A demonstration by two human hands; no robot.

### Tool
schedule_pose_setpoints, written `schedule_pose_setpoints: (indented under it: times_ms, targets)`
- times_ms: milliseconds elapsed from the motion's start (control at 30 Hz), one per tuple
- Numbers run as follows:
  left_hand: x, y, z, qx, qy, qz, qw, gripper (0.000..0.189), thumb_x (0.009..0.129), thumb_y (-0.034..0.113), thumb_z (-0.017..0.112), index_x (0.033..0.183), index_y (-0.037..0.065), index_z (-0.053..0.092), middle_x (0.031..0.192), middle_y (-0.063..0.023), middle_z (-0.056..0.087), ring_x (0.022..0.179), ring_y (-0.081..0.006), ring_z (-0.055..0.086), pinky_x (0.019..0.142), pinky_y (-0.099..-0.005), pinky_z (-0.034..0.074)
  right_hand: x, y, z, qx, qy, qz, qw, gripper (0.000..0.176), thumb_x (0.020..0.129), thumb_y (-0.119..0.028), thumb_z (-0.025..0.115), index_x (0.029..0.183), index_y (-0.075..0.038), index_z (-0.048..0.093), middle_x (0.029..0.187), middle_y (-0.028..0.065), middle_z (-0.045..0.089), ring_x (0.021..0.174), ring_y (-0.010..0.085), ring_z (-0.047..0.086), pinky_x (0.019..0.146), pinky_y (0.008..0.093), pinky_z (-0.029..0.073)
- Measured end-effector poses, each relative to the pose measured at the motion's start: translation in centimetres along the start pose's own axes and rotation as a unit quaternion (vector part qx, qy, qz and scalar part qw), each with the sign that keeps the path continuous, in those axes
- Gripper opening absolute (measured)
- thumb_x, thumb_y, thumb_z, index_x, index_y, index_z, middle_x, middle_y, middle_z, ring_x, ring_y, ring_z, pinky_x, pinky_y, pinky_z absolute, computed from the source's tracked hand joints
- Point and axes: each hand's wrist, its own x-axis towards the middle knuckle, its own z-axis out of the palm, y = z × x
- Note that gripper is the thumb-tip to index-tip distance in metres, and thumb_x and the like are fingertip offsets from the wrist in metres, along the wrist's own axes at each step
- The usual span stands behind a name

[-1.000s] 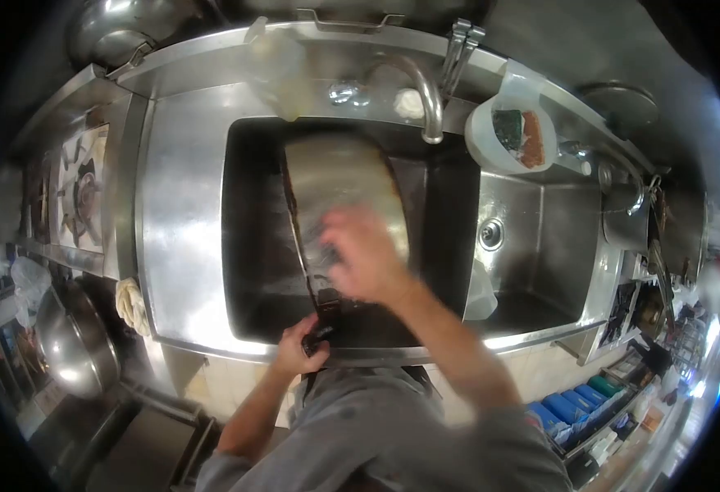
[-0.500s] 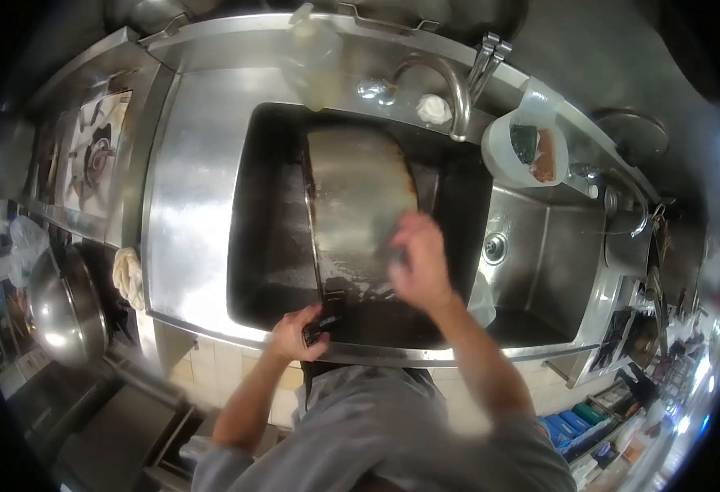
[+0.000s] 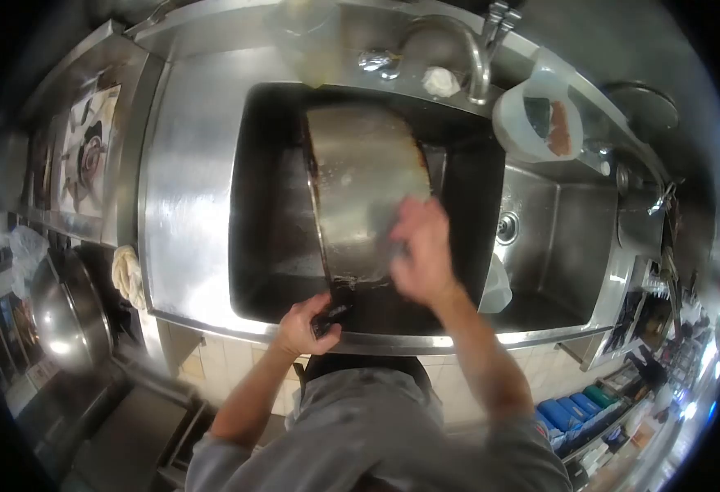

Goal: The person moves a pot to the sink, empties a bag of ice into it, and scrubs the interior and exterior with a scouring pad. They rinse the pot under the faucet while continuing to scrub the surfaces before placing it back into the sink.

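Observation:
A large metal pan [image 3: 360, 176] with browned edges and a black handle [image 3: 340, 305] lies tilted in the deep left sink basin [image 3: 253, 205]. My left hand [image 3: 307, 325] is closed around the handle, near the basin's front edge. My right hand [image 3: 426, 254] is closed and blurred over the lower right of the pan's face. A small dark pad [image 3: 394, 246], partly hidden by the fingers, is in its grip. Wet streaks and a little foam show on the lower part of the pan.
A curved faucet [image 3: 479, 70] stands behind the basin, near a crumpled white lump [image 3: 441, 82] and a cloudy bottle [image 3: 311, 41]. A white tub [image 3: 538, 123] holds a green and a brown pad. The right basin [image 3: 573, 246] contains a drain. A stove [image 3: 89, 156] is at left.
The whole view has shifted slightly. My left hand still grips the handle, and my right hand stays at the pan's lower right. Less foam shows near the pan's lower edge.

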Motion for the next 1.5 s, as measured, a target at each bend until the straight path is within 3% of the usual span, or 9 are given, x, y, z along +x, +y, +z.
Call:
schedule_pose_setpoints:
  times_ms: [167,400,567,700,900,967,1033,1300,1500]
  targets:
    - [0.1,1.6,-1.0,0.024,-0.021,-0.007,0.999,0.059,0.067,0.014,0.079,0.119,-0.006,0.062,0.096,-0.0215,0.071,0.084,-0.035,0.073,0.079,-0.0373,0.058,12.3,-0.8,2.7,0.056,0.023,0.036,0.998,0.038,0.074,-0.01,0.067,0.111,-0.007,0.061,0.116,0.0198,0.066,0.114,0.0366,0.062,0.105,0.0477,0.044]
    - [0.3,0.4,-1.3,-0.024,-0.024,0.012,0.999,0.062,0.067,0.018,0.078,0.123,-0.002,0.063,0.096,-0.0207,0.071,0.08,-0.0348,0.072,0.074,-0.0373,0.059,-0.4,-5.3,3.3,-0.004,-0.053,-0.063,0.997,0.042,0.065,-0.014,0.072,0.106,-0.012,0.061,0.133,0.011,0.059,0.134,0.0339,0.051,0.116,0.058,0.032]
    - [0.1,0.8,-1.6,-0.014,0.008,0.044,0.999,0.064,0.072,0.019,0.08,0.128,-0.003,0.06,0.1,-0.0206,0.071,0.086,-0.0288,0.073,0.084,-0.036,0.057,6.2,-2.5,3.0,0.023,0.066,-0.025,0.997,0.038,0.068,-0.005,0.061,0.106,-0.007,0.061,0.123,0.0165,0.063,0.119,0.0401,0.057,0.107,0.0531,0.04]
    - [-0.1,3.4,0.3,-0.25,0.026,-0.077,0.965,0.06,0.079,0.018,0.079,0.129,-0.008,0.06,0.117,-0.018,0.071,0.112,-0.0211,0.066,0.099,-0.0353,0.05,8.1,-3.2,2.5,0.061,0.067,0.025,0.996,0.038,0.075,-0.004,0.061,0.113,-0.005,0.062,0.124,0.0178,0.065,0.115,0.0401,0.059,0.102,0.0454,0.044]
    - [2.9,10.3,0.7,-0.207,0.058,-0.167,0.962,0.072,0.074,0.023,0.082,0.133,-0.011,0.058,0.084,-0.0116,0.072,0.077,-0.0152,0.069,0.072,-0.0321,0.055,3.8,-2.2,0.7,0.124,0.073,0.086,0.986,0.038,0.079,-0.003,0.061,0.117,-0.004,0.061,0.115,0.0131,0.067,0.106,0.0262,0.064,0.095,0.0361,0.049]
    - [5.6,12.0,-0.4,-0.194,0.061,-0.132,0.97,0.068,0.074,0.025,0.079,0.129,-0.009,0.06,0.069,-0.0083,0.069,0.061,-0.0164,0.066,0.06,-0.0338,0.053,3.2,-2.2,-0.9,0.267,0.076,0.26,0.925,0.039,0.078,-0.001,0.06,0.117,-0.003,0.061,0.106,0.0083,0.065,0.095,0.0182,0.062,0.087,0.0313,0.05]
    - [7.9,16.2,-2.4,-0.207,-0.054,-0.239,0.947,0.043,0.077,0.019,0.076,0.11,-0.007,0.068,0.071,-0.0027,0.063,0.062,-0.0102,0.058,0.057,-0.029,0.046,2.7,-1.9,-2.0,0.215,0.087,0.235,0.944,0.038,0.079,0.0,0.06,0.116,-0.003,0.061,0.1,0.006,0.063,0.086,0.0135,0.059,0.079,0.0275,0.05]
    - [17.4,16.5,-0.7,-0.264,0.008,-0.258,0.929,0.038,0.075,0.015,0.074,0.107,-0.006,0.069,0.089,-0.0139,0.069,0.077,-0.0216,0.066,0.063,-0.0376,0.053,-0.7,0.9,-1.8,0.304,0.154,0.301,0.891,0.041,0.08,-0.003,0.061,0.12,-0.001,0.059,0.106,0.0066,0.062,0.096,0.0167,0.059,0.086,0.03,0.05]
    - [22.3,16.4,-6.4,-0.347,0.026,-0.269,0.898,0.045,0.081,0.028,0.071,0.107,-0.008,0.068,0.104,-0.0161,0.068,0.091,-0.0245,0.064,0.074,-0.0403,0.049,-0.2,-5.2,1.4,0.124,0.118,0.117,0.978,0.048,0.075,-0.007,0.064,0.122,-0.004,0.055,0.134,0.0276,0.053,0.127,0.0447,0.048,0.113,0.0491,0.032]
